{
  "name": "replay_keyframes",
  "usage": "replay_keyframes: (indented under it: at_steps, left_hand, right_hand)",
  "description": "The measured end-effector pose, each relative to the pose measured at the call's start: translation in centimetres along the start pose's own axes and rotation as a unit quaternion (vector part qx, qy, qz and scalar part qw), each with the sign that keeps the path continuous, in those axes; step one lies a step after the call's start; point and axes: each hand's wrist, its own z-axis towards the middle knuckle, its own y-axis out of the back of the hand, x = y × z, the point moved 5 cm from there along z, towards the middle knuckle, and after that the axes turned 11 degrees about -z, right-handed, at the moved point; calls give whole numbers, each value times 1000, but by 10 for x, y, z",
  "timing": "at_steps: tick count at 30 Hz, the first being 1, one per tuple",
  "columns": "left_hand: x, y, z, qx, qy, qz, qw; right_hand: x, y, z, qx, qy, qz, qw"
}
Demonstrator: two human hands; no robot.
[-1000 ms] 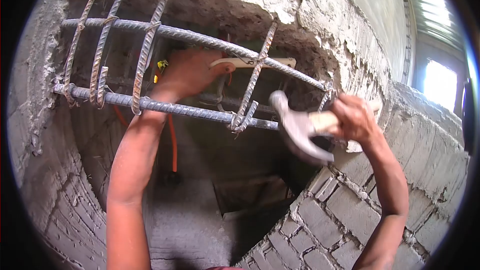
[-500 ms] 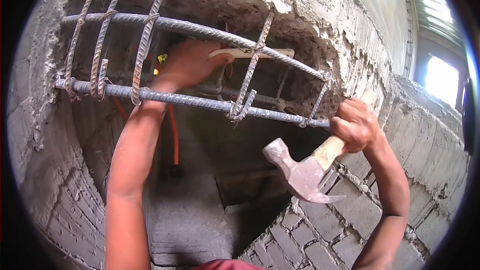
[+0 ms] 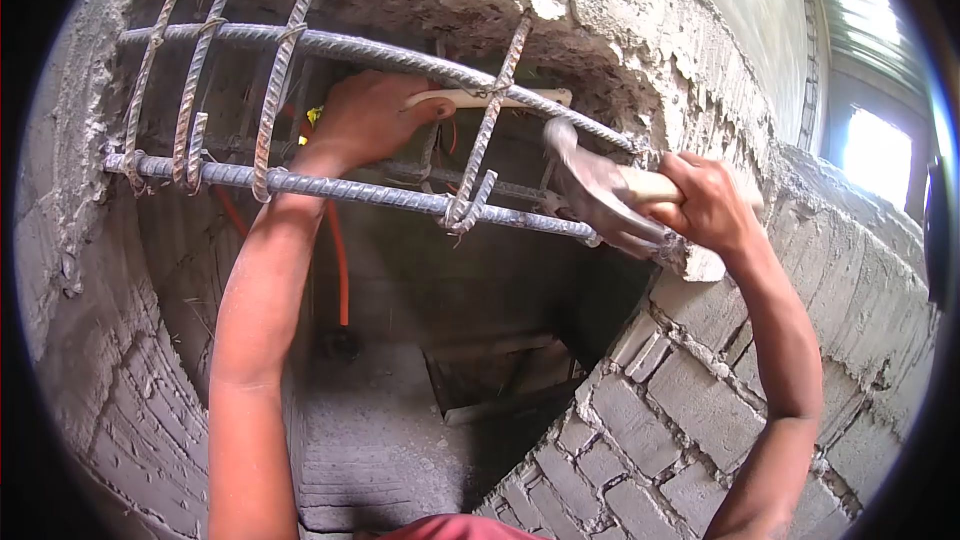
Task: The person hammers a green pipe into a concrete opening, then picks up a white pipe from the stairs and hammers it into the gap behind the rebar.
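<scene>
Two hands raised at a rebar (image 3: 350,190) cage in a broken wall opening. Grips a pale stick (image 3: 500,97) with the left hand (image 3: 365,120) at 11 o'clock, fingers (image 3: 428,108) wrapped round its near end, behind the upper bar. Holds a hammer (image 3: 595,190) in the right hand (image 3: 705,205) at 3 o'clock, fingers shut tight on the wooden handle; blurred head between the two long bars, just under the stick's far end. Bricks (image 3: 680,410) at 5 o'clock, orange pipe (image 3: 340,260) deep inside at 9 o'clock.
</scene>
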Motion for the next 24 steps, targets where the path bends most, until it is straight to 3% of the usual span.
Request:
replay_keyframes:
  at_steps: [1, 3, 6, 8, 9, 11, 12, 15, 16, 19, 22, 23, 24]
  left_hand:
    - [-6, 2, -2, 2, -1, 1, 1000]
    - [-9, 5, 1, 67, 65, 47, 995]
    - [-1, 1, 2, 45, 36, 38, 998]
    - [1, 0, 1, 36, 32, 25, 999]
    - [0, -2, 1, 26, 25, 9, 999]
    - [4, -5, 4, 17, 10, 2, 1000]
    - [4, -6, 3, 8, -7, -2, 1000]
    - [-4, 2, 1, 30, 40, 46, 998]
    - [-6, 2, 0, 31, 41, 45, 998]
    - [-4, 2, 1, 32, 41, 64, 997]
    - [3, -3, 1, 23, 29, 38, 999]
    - [2, -2, 2, 17, 15, 37, 999]
    - [0, -3, 1, 12, 3, 36, 999]
  right_hand:
    - [2, 2, 1, 17, 28, -34, 999]
    - [16, 0, -3, 88, -13, -86, 992]
    - [28, 3, -8, 1, 67, -67, 996]
    - [33, 4, -12, -44, 188, -28, 981]
    - [23, 1, -8, -37, 183, -52, 981]
    - [-7, -6, 5, 29, -64, -63, 996]
    - [-2, -1, 10, 14, -21, -173, 985]
    - [26, -12, -3, 94, 19, -82, 992]
    - [38, -9, -6, 50, 71, -90, 992]
    - [51, 5, -11, -5, 102, -89, 991]
    - [31, 3, -14, -2, 110, -104, 988]
    - [16, -3, -9, -7, 48, -51, 998]
    - [1, -8, -2, 36, -34, -82, 995]
